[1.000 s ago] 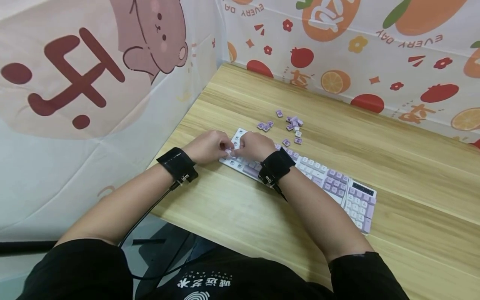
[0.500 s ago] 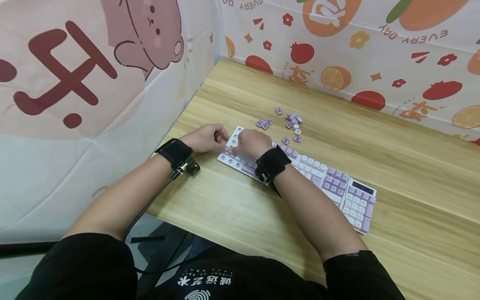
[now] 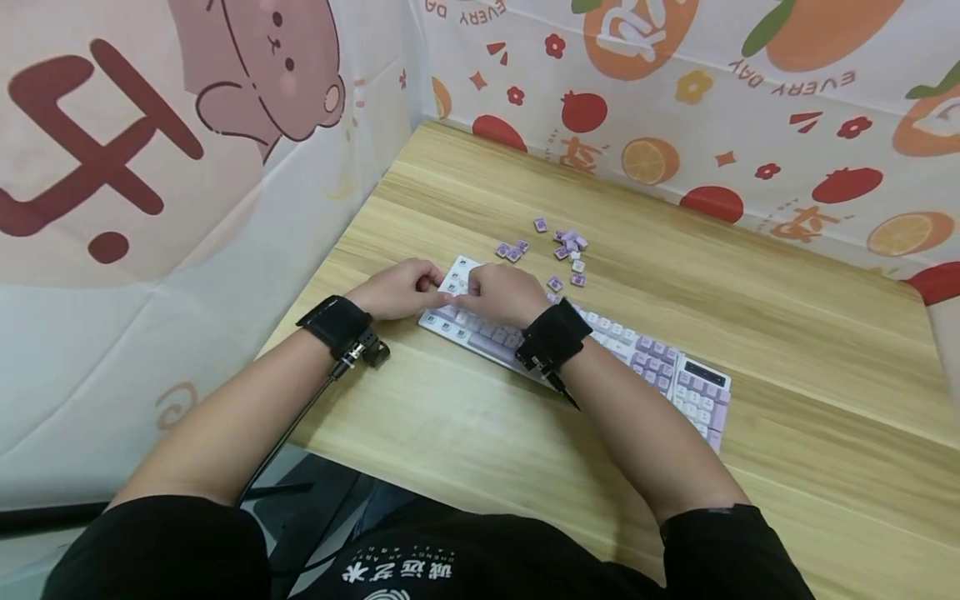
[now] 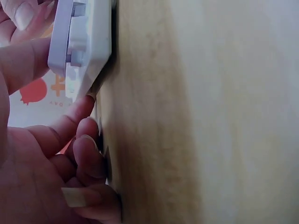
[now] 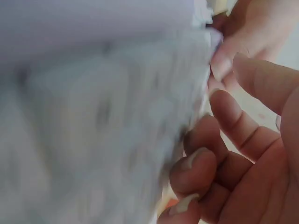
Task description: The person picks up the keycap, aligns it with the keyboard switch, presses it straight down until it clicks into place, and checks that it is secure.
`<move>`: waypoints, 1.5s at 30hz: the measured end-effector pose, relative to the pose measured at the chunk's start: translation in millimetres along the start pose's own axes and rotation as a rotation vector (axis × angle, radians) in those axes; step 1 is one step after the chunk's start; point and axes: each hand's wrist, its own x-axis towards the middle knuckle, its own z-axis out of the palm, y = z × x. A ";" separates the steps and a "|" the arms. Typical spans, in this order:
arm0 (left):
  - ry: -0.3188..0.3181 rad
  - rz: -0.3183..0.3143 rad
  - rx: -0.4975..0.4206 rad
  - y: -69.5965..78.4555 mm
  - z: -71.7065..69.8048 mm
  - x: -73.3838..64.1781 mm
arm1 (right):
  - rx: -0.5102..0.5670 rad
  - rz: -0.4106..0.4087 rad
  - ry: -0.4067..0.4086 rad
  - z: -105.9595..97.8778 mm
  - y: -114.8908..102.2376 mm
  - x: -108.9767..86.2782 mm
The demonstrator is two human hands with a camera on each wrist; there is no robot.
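Observation:
A white and lilac keyboard (image 3: 495, 348) lies on the table, with several bare switch spots at its left end. My left hand (image 3: 393, 290) is at that end. In the left wrist view its thumb presses a lilac keycap (image 4: 58, 37) at the edge of the board, while the index fingertip touches the board's corner from the other side. My right hand (image 3: 510, 293) hovers over the left part of the keyboard with loosely curled fingers. The right wrist view shows its thumb and index fingertip apart, with no object between them, near the left thumb. That view is blurred over the keys.
Beyond the keyboard lie loose lilac keycaps (image 3: 570, 242) in a small heap, a few single ones and a white keycap (image 3: 578, 267). Printed cloth (image 3: 600, 50) walls the table at the back and left. A cable (image 3: 300, 421) runs from the left wristband.
My left hand has drawn back from the right hand to the keyboard's left edge, its thumb now stretched onto the board. The right hand stays over the keyboard. The head view has shifted slightly.

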 end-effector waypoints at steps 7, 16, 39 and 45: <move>-0.036 -0.012 0.047 2.0 -7.6 0.3 | 0.048 0.082 0.070 -38.4 50.6 -3.8; -0.108 -0.060 0.072 5.7 -12.0 5.2 | -0.003 0.310 0.087 -73.6 125.0 -14.9; -0.092 -0.074 0.116 9.8 -3.4 11.9 | 0.113 0.051 0.084 -73.5 134.0 -25.1; -0.074 -0.066 0.087 6.2 -2.8 11.0 | 0.520 -0.108 0.117 -78.4 110.3 -50.5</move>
